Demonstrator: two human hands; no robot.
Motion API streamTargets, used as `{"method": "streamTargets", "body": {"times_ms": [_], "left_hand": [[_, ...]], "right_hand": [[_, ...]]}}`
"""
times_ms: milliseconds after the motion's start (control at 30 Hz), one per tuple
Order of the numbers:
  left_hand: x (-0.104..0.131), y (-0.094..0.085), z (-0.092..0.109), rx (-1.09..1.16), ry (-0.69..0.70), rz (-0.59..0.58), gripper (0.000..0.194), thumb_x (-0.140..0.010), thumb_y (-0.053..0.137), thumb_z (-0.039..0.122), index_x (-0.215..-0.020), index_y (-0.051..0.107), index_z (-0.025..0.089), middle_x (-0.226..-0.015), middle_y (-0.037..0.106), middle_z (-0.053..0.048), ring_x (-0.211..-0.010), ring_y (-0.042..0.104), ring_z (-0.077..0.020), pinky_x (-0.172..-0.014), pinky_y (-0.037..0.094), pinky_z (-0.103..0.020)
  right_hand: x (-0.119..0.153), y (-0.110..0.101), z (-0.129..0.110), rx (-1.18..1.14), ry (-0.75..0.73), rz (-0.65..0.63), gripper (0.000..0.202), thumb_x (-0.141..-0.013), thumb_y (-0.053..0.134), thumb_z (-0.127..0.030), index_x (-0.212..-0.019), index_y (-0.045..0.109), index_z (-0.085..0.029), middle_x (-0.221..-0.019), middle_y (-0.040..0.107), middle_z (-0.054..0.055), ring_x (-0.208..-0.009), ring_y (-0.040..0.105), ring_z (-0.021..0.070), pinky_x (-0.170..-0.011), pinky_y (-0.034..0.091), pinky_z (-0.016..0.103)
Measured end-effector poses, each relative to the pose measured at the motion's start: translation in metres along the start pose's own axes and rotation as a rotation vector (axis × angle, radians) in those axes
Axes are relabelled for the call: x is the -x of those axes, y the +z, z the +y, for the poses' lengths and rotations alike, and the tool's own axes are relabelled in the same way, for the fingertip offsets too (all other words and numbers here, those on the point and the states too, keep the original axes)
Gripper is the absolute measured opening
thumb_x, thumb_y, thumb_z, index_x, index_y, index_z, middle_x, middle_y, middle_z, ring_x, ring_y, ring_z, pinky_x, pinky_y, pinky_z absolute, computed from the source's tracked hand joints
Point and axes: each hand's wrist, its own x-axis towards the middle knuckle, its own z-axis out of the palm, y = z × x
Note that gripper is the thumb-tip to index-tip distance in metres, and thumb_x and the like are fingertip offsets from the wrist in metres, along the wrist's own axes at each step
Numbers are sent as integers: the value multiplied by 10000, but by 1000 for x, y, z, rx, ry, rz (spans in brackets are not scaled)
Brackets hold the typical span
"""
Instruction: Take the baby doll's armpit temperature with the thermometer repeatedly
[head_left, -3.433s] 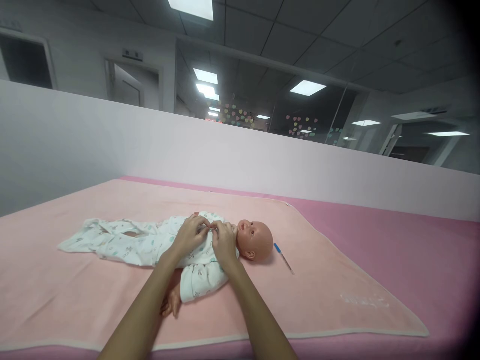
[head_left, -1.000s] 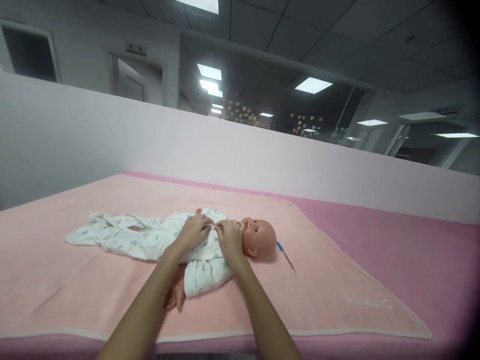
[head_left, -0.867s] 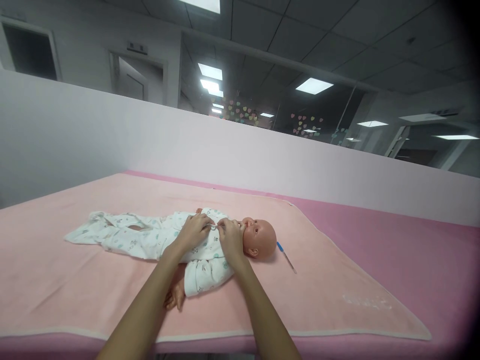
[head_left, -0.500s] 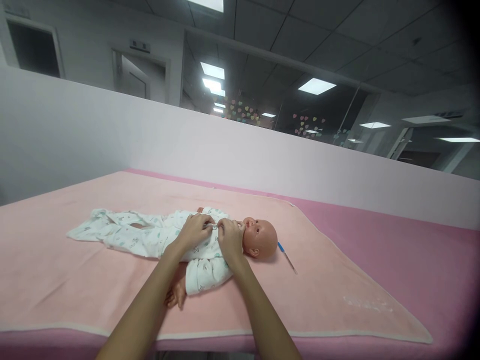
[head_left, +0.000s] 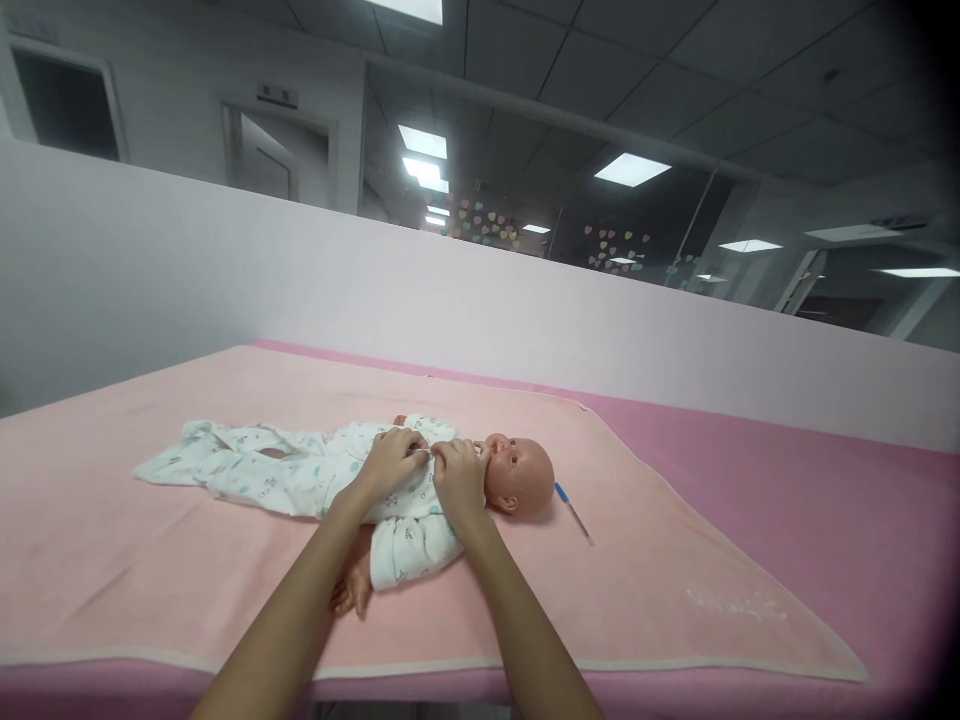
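Observation:
A baby doll (head_left: pixel 525 475) lies on its back, its head to the right, dressed in a white patterned baby outfit (head_left: pixel 277 480). Over the doll's chest, my left hand (head_left: pixel 394 460) pinches the front of the outfit with its fingers closed. Close beside it, near the doll's neck, my right hand (head_left: pixel 459 475) also has its fingertips pressed together on the cloth. A small piece of white fabric or tie shows between the two hands; its exact kind is too small to tell. One doll hand (head_left: pixel 352 585) sticks out below the near sleeve.
A peach blanket (head_left: pixel 675 600) with a pale edge covers much of the pink padded table (head_left: pixel 825 520). Just right of the doll's head lies a thin stick with a blue end (head_left: pixel 562 493), perhaps a thermometer. A white low wall (head_left: pixel 450 290) runs behind.
My right hand's fingertips have shifted slightly left, closer to my left hand. The doll and the outfit lie as before.

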Motion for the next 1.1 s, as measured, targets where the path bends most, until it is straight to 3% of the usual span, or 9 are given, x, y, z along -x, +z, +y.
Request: {"method": "streamTargets", "body": {"times_ms": [233,400,700,967,1100], "left_hand": [[0,2,1,36,-18,17,252,-772,386,302,-659,587,201,-721,644,-14,-766,550,-195,-754,385,-312],[1,-1,1,95,-29,8,276,-762,390,306,-679,630,197,-709,658,-20,-705,567,-183,-688,404,-291],[1,-2,4,77,-66,18,255,-732,414,287,-701,652,199,-698,671,-20,-685,579,-183,-654,410,-289],[1,-4,2,-27,-69,109,262,-748,438,350,-704,666,229,-761,680,-30,-817,568,-232,-762,400,-333],[4,-9,-9,23,-71,243,284,-791,398,366,-781,641,219,-771,665,-22,-776,564,-200,-737,402,-305]], "right_hand": [[1,-3,-4,12,-49,56,96,-775,536,-229,-811,623,-207,-919,599,27,-894,461,181,-902,193,380],[2,2,-3,11,-10,73,130,-777,559,-318,-779,609,-198,-855,593,27,-848,465,184,-852,220,376],[1,11,-4,-42,83,81,103,-757,572,-274,-705,585,-187,-766,599,16,-812,489,176,-790,235,341],[2,6,-5,-9,58,53,104,-804,527,-270,-774,595,-196,-800,596,21,-811,491,172,-774,248,328],[3,2,-8,-47,34,46,123,-834,498,-239,-872,614,-217,-860,614,26,-841,501,175,-789,247,330]]}}
